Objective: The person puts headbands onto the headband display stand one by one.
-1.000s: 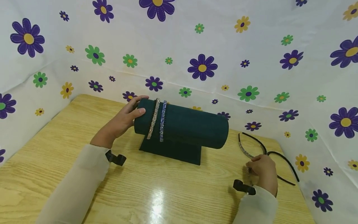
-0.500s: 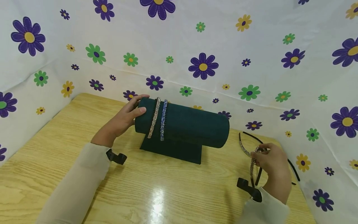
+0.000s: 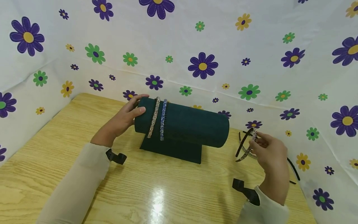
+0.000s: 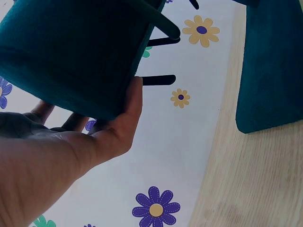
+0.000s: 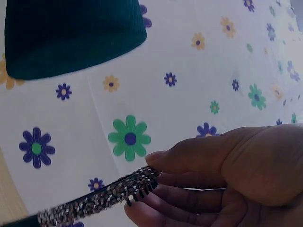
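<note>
A dark green cylindrical headband stand [image 3: 193, 123] rests on its base in the middle of the table. Around its left part sit a silvery-pink glitter headband [image 3: 153, 119] and a blue glitter headband [image 3: 163, 121], side by side. My left hand [image 3: 123, 119] grips the stand's left end, thumb on the front and fingers behind; the left wrist view shows this hand [image 4: 109, 137] around the rim. Right of the stand, my right hand [image 3: 271, 152] pinches a glittery headband with comb teeth [image 5: 99, 201] between thumb and fingers, raised off the table. Its ends point toward the lower left.
More headbands lie on the table at the right, partly behind my right hand, among them a black one [image 3: 293, 168]. Flower-printed white cloth [image 3: 167, 37] stands behind and at both sides of the wooden table [image 3: 126, 193].
My right hand has picked a glitter headband up from the right side of the table, lifted it and turned it so its ends swing left. The left hand stays on the stand.
</note>
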A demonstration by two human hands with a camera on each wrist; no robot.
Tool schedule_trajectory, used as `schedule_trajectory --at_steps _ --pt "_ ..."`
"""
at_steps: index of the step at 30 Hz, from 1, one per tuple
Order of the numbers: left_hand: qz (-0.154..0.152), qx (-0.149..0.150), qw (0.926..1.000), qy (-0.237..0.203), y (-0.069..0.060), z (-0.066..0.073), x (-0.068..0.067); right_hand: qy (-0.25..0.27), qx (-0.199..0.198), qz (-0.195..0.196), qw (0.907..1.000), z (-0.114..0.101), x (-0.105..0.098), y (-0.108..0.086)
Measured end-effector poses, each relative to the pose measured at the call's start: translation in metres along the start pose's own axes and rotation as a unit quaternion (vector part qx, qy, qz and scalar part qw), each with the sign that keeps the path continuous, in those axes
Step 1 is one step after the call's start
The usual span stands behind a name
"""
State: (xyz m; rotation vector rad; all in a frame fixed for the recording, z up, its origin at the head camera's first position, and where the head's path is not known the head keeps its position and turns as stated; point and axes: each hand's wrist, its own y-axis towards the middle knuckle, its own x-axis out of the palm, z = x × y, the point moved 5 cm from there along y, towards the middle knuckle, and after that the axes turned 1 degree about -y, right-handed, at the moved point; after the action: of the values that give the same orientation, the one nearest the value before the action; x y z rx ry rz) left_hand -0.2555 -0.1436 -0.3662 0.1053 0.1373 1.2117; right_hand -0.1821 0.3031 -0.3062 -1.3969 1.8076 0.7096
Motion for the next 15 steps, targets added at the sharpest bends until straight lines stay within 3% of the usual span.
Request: schedule_trajectory --at_steps 8,15 --pt "0.000 0.002 1.0000 -0.003 0.000 0.001 0.000 0.020 -0.054 0.043 0.9974 -0.034 0.008 -0.009" --pt "0.001 0.002 1.0000 0.000 0.000 0.000 0.000 0.024 -0.082 0.036 0.9957 -0.056 0.018 -0.018"
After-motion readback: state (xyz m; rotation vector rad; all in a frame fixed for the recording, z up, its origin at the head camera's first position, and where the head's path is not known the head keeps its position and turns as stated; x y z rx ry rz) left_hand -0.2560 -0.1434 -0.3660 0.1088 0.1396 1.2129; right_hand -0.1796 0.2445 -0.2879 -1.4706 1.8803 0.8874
